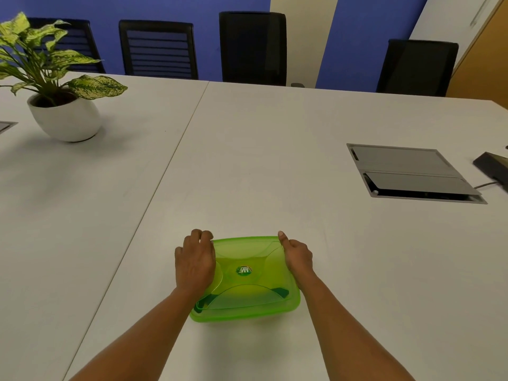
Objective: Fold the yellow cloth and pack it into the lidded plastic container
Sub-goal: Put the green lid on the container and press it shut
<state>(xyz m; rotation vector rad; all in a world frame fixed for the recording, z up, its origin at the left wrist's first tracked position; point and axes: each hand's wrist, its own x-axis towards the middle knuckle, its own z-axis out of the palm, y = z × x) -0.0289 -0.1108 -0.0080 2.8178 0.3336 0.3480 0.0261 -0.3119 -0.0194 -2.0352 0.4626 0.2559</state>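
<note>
A translucent green plastic container [247,306] sits on the white table near me, with its green lid [247,254] on top and a round sticker at the lid's centre. A yellowish shape shows faintly through the lid, likely the yellow cloth [247,292] inside. My left hand [195,261] rests on the lid's left side, fingers curled over the far left corner. On the right edge lies my right hand [298,255], thumb stretched along the far right corner. Both hands press on the lid.
A potted plant [63,116] in a white pot stands at the far left. A grey cable hatch [409,171] is set in the table at the right, with a dark device [493,163] beyond it. Black chairs [253,48] line the far edge.
</note>
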